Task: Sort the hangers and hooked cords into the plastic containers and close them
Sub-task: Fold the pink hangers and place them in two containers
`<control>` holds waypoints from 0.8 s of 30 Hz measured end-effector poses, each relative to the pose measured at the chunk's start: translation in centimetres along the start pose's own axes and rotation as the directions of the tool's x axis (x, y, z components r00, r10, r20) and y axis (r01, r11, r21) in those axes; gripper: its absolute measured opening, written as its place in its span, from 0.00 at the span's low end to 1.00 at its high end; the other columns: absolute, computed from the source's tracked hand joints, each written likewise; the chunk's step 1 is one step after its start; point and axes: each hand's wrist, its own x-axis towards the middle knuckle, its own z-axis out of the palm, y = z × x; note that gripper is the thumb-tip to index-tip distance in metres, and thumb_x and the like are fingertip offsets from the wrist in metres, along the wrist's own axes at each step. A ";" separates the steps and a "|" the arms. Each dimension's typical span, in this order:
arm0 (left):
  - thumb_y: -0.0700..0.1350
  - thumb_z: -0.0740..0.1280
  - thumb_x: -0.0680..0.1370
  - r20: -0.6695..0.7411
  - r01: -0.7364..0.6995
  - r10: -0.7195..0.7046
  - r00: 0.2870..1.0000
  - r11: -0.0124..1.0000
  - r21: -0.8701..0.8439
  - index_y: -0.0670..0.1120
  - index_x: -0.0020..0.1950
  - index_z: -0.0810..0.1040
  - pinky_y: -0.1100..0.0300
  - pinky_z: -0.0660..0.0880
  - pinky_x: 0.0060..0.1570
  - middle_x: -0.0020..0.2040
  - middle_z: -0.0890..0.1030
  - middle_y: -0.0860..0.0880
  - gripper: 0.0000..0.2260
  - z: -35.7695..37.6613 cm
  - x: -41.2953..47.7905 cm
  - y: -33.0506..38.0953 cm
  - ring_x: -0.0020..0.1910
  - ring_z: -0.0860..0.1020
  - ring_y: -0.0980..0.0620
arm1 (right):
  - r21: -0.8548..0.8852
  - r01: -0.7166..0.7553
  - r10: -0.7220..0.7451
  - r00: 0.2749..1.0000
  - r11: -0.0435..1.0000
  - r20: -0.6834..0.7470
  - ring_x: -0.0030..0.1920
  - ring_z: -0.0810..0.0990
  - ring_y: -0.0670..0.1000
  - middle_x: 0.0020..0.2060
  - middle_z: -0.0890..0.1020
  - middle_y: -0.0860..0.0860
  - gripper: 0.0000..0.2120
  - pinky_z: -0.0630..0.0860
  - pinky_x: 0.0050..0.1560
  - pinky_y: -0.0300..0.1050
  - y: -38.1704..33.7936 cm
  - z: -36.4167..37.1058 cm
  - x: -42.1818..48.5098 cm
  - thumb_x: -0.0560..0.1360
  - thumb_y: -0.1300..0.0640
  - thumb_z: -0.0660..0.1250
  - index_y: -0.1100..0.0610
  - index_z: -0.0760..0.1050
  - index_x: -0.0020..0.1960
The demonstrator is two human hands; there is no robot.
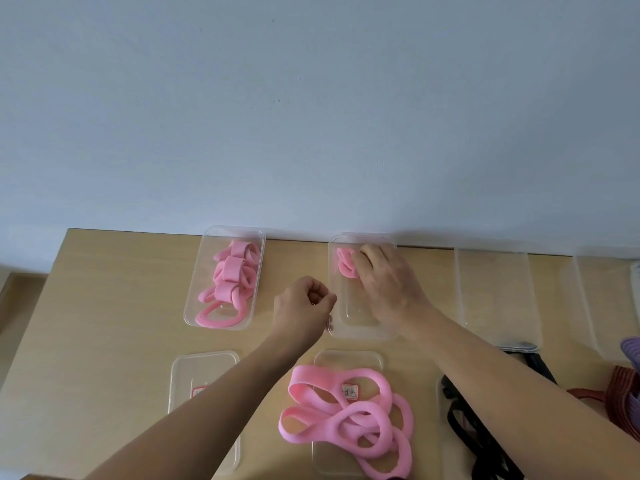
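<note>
Pink bundle (346,263) of looped cord is sitting at the far end of a clear plastic container (356,317), right under the fingertips of the right hand (384,275). That hand is reaching into the container with its fingers curling down onto the bundle and gripping it. The left hand (304,303) is hovering just left of the same container, by its near corner, fingers balled into a loose fist with thumb against forefinger. Nothing is showing inside it.

Further left of the left hand, a second clear container (202,268) is holding a stack of pink loops (232,282). Nearer the person than both hands, a loose pink pile (349,414) is lying across a clear lid (325,362). Another lid (204,372) is lying under the left forearm. Right of the right hand an open container (495,296) is standing on the table (121,306). Black cords (467,427) are showing beneath the right forearm. A dark red item (623,393) and a purple one (630,344) are sitting at the far right edge, too cropped to identify.
</note>
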 end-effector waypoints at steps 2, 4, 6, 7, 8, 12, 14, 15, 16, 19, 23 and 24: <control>0.40 0.71 0.77 0.007 -0.010 0.009 1.000 1.000 0.010 0.44 0.43 0.79 0.44 0.81 0.49 0.33 0.82 0.49 0.04 -0.1 0.1 0.0 0.35 0.85 0.47 | 0.009 -0.024 0.024 1.000 1.000 0.002 0.37 0.79 0.61 0.38 0.80 0.58 0.14 0.80 0.39 0.53 -0.3 0.0 0.0 0.65 0.69 0.76 0.64 0.80 0.49; 0.40 0.71 0.77 0.017 -0.010 0.010 1.000 1.000 0.008 0.44 0.44 0.80 0.44 0.82 0.49 0.33 0.82 0.49 0.03 -0.2 0.2 -0.1 0.36 0.85 0.47 | 0.028 -0.047 0.047 0.999 0.998 0.010 0.38 0.80 0.61 0.38 0.80 0.57 0.14 0.80 0.40 0.53 -0.5 0.0 -0.1 0.66 0.68 0.78 0.64 0.81 0.50; 0.41 0.72 0.77 0.016 -0.011 0.011 1.000 1.000 -0.011 0.44 0.45 0.80 0.45 0.82 0.49 0.36 0.82 0.49 0.02 -0.4 0.1 -0.1 0.36 0.86 0.46 | 0.072 -0.080 0.077 0.996 0.994 0.039 0.42 0.80 0.60 0.41 0.81 0.57 0.14 0.80 0.44 0.53 -0.4 -0.3 -0.2 0.67 0.68 0.77 0.63 0.81 0.52; 0.41 0.72 0.77 0.012 -0.014 0.014 1.000 1.000 -0.023 0.45 0.47 0.80 0.46 0.82 0.48 0.38 0.83 0.49 0.02 -0.5 0.0 -0.1 0.36 0.86 0.46 | 0.098 -0.102 0.096 0.994 0.990 0.060 0.45 0.80 0.60 0.44 0.81 0.56 0.16 0.80 0.48 0.54 -0.4 -0.6 -0.2 0.67 0.67 0.77 0.62 0.81 0.54; 0.42 0.72 0.77 0.007 -0.021 0.021 1.000 0.999 -0.028 0.46 0.49 0.80 0.47 0.82 0.48 0.41 0.83 0.49 0.02 -0.5 0.0 -0.2 0.36 0.86 0.46 | 0.117 -0.125 0.117 0.990 0.985 0.075 0.48 0.80 0.60 0.47 0.82 0.56 0.19 0.79 0.51 0.53 -0.3 -0.9 -0.3 0.68 0.67 0.76 0.62 0.80 0.57; 0.46 0.72 0.79 -0.031 -0.119 0.122 0.992 0.990 0.078 0.48 0.57 0.80 0.49 0.80 0.52 0.52 0.83 0.52 0.08 -0.7 -0.5 -0.8 0.45 0.84 0.49 | 0.124 -0.200 0.196 0.980 0.972 0.045 0.57 0.78 0.60 0.59 0.81 0.57 0.26 0.74 0.61 0.51 -0.5 -2.3 -0.8 0.68 0.64 0.76 0.63 0.76 0.66; 0.47 0.72 0.79 -0.051 -0.184 0.190 0.980 0.977 0.111 0.48 0.59 0.80 0.51 0.78 0.53 0.55 0.82 0.52 0.10 -1.1 -1.0 -1.3 0.48 0.81 0.52 | 0.126 -0.245 0.247 0.969 0.961 -0.001 0.57 0.79 0.61 0.59 0.81 0.58 0.25 0.74 0.62 0.52 -1.0 -3.1 -1.5 0.69 0.65 0.75 0.63 0.77 0.65; 0.46 0.73 0.79 -0.063 -0.219 0.228 0.972 0.968 0.123 0.48 0.59 0.80 0.53 0.78 0.52 0.55 0.82 0.52 0.10 -1.4 -1.3 -1.7 0.48 0.81 0.53 | 0.134 -0.264 0.272 0.961 0.955 -0.041 0.56 0.79 0.62 0.57 0.82 0.59 0.23 0.75 0.60 0.53 -1.5 -3.4 -2.2 0.69 0.66 0.75 0.64 0.78 0.63; 0.46 0.73 0.79 -0.071 -0.256 0.267 0.961 0.958 0.133 0.48 0.59 0.80 0.54 0.77 0.52 0.55 0.82 0.52 0.10 -1.6 -1.8 -2.1 0.48 0.80 0.53 | 0.141 -0.282 0.294 0.952 0.949 -0.081 0.53 0.80 0.62 0.55 0.82 0.59 0.20 0.76 0.58 0.54 -2.2 -3.7 -3.1 0.69 0.66 0.75 0.64 0.79 0.61; 0.45 0.72 0.79 -0.059 -0.340 0.351 0.934 0.929 0.144 0.48 0.59 0.80 0.55 0.77 0.52 0.56 0.80 0.53 0.10 -2.1 -3.5 -4.0 0.49 0.79 0.54 | 0.141 -0.333 0.350 0.929 0.932 -0.118 0.46 0.79 0.61 0.47 0.83 0.57 0.14 0.78 0.47 0.52 -5.0 -4.4 -7.4 0.67 0.67 0.75 0.64 0.80 0.52; 0.42 0.73 0.78 -0.012 -0.446 0.454 0.891 0.879 0.168 0.46 0.58 0.82 0.54 0.78 0.53 0.54 0.79 0.53 0.09 -2.2 -5.8 -7.1 0.51 0.78 0.53 | 0.126 -0.455 0.440 0.889 0.882 0.130 0.46 0.78 0.57 0.43 0.81 0.53 0.09 0.77 0.44 0.50 -8.7 -4.6 -13.7 0.73 0.56 0.74 0.59 0.80 0.50; 0.41 0.72 0.78 0.007 -0.458 0.464 0.886 0.872 0.171 0.46 0.58 0.82 0.54 0.78 0.53 0.55 0.80 0.52 0.09 -2.2 -6.4 -7.7 0.52 0.78 0.53 | 0.072 -0.500 0.469 0.845 0.863 0.255 0.47 0.77 0.55 0.45 0.80 0.52 0.12 0.76 0.46 0.49 -9.4 -4.5 -14.7 0.75 0.50 0.71 0.57 0.79 0.53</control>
